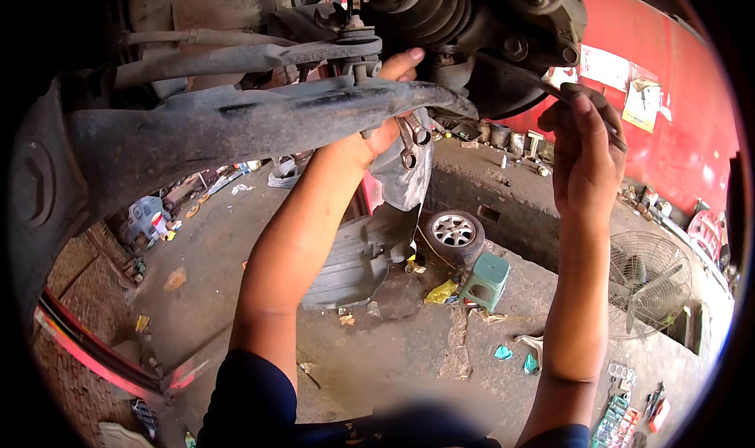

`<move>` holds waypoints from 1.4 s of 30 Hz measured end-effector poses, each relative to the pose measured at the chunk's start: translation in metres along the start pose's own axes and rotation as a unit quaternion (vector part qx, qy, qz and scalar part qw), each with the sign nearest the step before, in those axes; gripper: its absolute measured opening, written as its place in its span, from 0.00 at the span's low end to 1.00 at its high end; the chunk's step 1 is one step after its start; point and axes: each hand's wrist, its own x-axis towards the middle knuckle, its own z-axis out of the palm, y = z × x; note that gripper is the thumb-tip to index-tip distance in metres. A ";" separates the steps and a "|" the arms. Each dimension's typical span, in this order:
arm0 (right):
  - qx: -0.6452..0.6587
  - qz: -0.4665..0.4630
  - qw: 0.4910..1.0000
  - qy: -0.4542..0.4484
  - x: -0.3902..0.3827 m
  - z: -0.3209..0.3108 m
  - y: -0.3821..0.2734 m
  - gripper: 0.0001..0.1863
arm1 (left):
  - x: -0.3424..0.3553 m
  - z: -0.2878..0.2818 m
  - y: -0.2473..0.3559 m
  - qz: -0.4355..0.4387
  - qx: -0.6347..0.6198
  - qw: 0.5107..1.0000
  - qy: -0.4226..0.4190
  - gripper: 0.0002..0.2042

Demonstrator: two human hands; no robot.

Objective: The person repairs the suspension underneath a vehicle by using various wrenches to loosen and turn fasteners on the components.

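Evidently, the right hand (588,134) at 2 o'clock has its fingers curled closed about a slim dark metal bar (519,75), its thumb pressed along it. The bar slants up toward 1 o'clock, where its far end meets the dark parts near a rounded joint (452,72), below a ribbed rubber boot (444,16). It looks stiff, sturdy and fairly light for its length, though any grease would make it slippery; the outer end, where the hand sits, seems the best hold, giving the most leverage. The left hand (383,136) reaches up near 12 o'clock behind the dark suspension arm (236,126), with fingertips showing above it. The arm hides the rest, so I cannot tell how far open that hand is or whether it grips anything. Just beside it, a metal piece with 2 round openings (408,140) shows under the arm. Below, a wheel (454,229) lies toward 3 o'clock and a green stool (487,269) stands toward 4.
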 end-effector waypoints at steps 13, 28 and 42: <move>-0.068 0.055 0.996 0.036 -0.011 0.004 -0.007 0.10 | 0.001 0.005 0.005 -0.033 0.008 0.999 -0.022 0.17; -0.117 0.018 0.993 -0.002 0.010 -0.006 -0.011 0.10 | -0.002 0.001 0.003 -0.017 -0.014 0.999 -0.044 0.17; -0.332 0.003 0.942 -0.049 0.009 -0.005 -0.032 0.13 | -0.099 -0.018 -0.037 0.006 -0.012 0.991 0.136 0.14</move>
